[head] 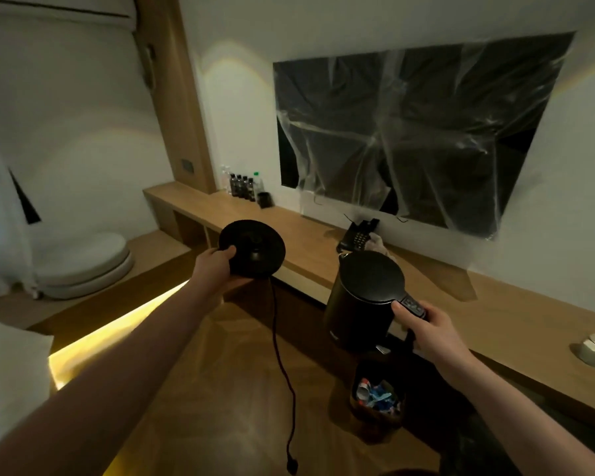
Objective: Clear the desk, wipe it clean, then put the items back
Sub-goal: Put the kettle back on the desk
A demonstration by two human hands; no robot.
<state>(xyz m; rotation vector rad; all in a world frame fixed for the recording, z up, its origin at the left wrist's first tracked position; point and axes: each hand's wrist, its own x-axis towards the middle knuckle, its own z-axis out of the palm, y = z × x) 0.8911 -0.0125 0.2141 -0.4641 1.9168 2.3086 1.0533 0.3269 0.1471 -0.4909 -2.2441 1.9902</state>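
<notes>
Right hand (430, 333) is wrapped round the handle of the black kettle (364, 297), held in the air just in front of the counter (495, 304). Left hand (217, 262) pinches the rim of the kettle base (251, 248), fingers (228, 250) closed on its edge, also off the counter. Power cord (282, 369) hangs loose with its plug near the floor.

Handling guess: kettle rigid, smooth, heavier if it holds water; handle is the right grip. Base light and stiff; trailing cord may snag.

Small mark low on the kettle body, unreadable. Handle buttons too blurred to read.
</notes>
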